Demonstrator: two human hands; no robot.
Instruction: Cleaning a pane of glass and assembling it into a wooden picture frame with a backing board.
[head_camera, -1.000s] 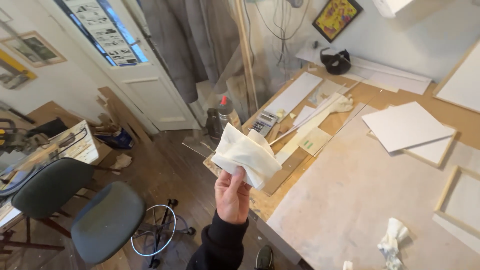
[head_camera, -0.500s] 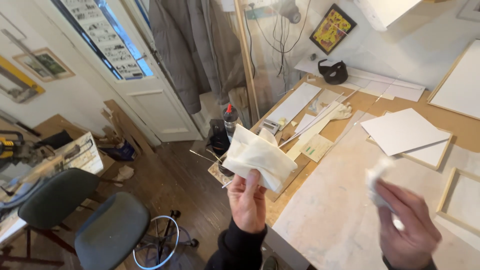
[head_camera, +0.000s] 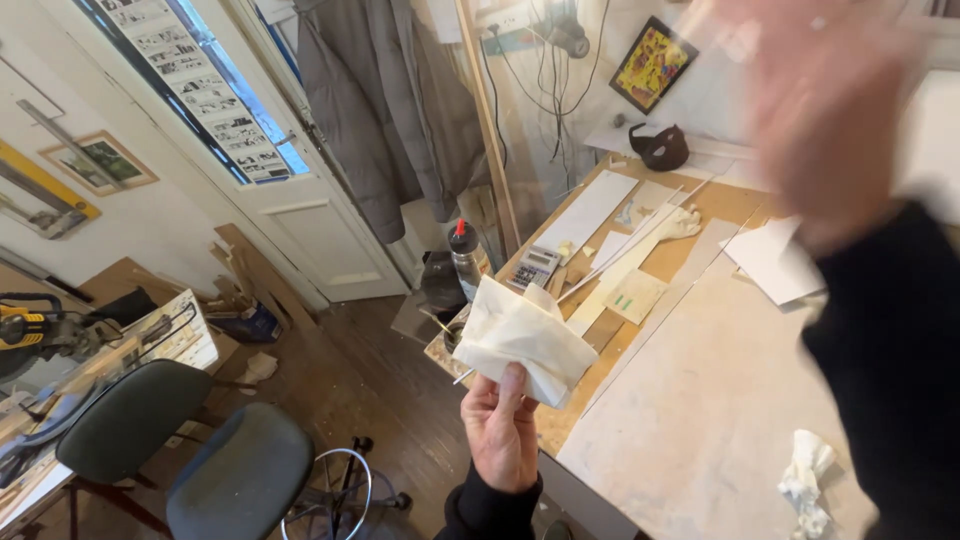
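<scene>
- A long wooden workbench (head_camera: 690, 440) is seen on the right, covered with pale boards and paper sheets.
- A dark swivel chair (head_camera: 235, 485) is placed on the wood floor at lower left.
- The right hand (head_camera: 820, 110) is raised close to the camera and blurred; whether it is spread or closed cannot be told.
- A folded cream cloth (head_camera: 522, 340) is held up over the bench's near edge.
- The left hand (head_camera: 502, 435) is clamped on the cloth's lower edge.
- 1 crumpled white rag (head_camera: 806, 480) is left on the bench.

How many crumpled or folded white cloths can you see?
2. One folded white cloth is pinched in the left hand; one crumpled white rag lies on the worktable. More may be hidden.
</scene>
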